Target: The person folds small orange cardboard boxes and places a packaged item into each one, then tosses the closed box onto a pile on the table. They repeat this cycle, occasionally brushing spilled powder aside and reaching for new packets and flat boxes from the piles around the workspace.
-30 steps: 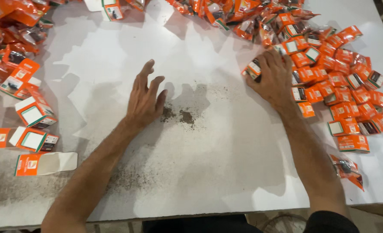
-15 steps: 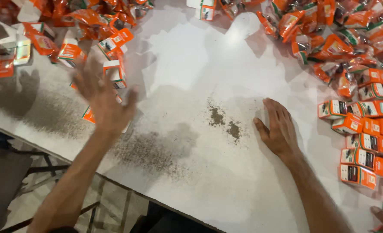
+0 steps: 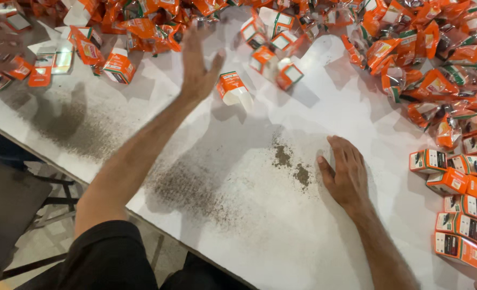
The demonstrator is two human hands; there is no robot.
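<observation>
Head view: the left hand [image 3: 198, 67] has swung up and outward since a second ago, when it lay flat beside the dark spill; now it is raised with fingers spread, holding nothing, above the far part of the table. Just beyond its fingertips, to the right, an orange-and-white carton [image 3: 234, 90] lies tipped and blurred — loose, not gripped — with more small cartons [image 3: 277, 65] scattered past it. The right hand [image 3: 346, 174] has come off the stack it touched a second ago and rests flat, palm down, fingers extended, empty. Just left of its thumb sit two small clumps of dark granules [image 3: 292, 165] — their place relative to that hand is much as half a second ago. My reading: the sweep of the left arm is pushing cartons about rather than picking one.

The white table [image 3: 260, 236] is dusted with fine dark powder, thickest under the left forearm. Right of the right hand, orange boxes [image 3: 458, 215] stand in neat rows; beyond it, crumpled orange packets [image 3: 437, 59] lie heaped. Below the table's near edge a tiled floor and a dark frame show.
</observation>
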